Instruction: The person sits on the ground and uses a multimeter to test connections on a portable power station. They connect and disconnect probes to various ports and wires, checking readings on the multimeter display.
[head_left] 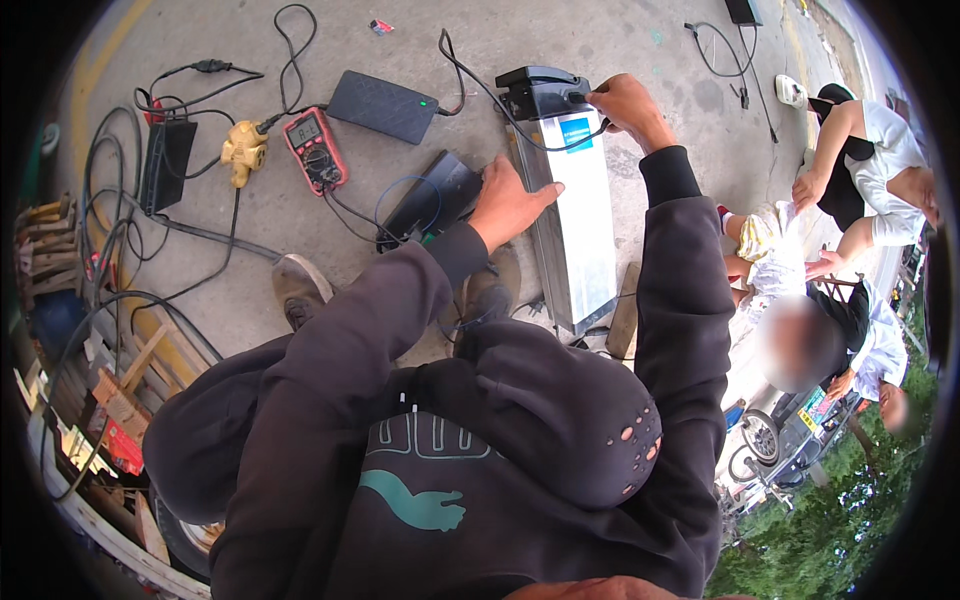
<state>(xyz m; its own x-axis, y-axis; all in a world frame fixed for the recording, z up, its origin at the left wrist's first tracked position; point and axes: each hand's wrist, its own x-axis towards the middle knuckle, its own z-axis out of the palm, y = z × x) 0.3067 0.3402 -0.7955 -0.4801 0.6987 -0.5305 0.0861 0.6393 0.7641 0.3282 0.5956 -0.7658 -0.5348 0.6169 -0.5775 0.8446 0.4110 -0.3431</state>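
Note:
A long silver battery pack (578, 225) with a black handled end cap (545, 92) lies on the ground in front of me. At that cap, my right hand (632, 108) pinches the plug end of a black charger cable (548, 147); the plug itself is mostly hidden by my fingers. The cable loops back to a black charger (382, 106) with a small green light. My left hand (512, 207) is open beside the pack, thumb stretched over its near-left edge. Just left of that hand lies another black box (432, 195) with a thin blue wire.
A red multimeter (316, 150) and a yellow socket block (244, 152) lie to the left, near an upright black box (170, 165). Loose black cables (110, 190) spread around them. Wooden pieces (140, 370) are stacked at lower left. Several other people (860, 150) are at the right.

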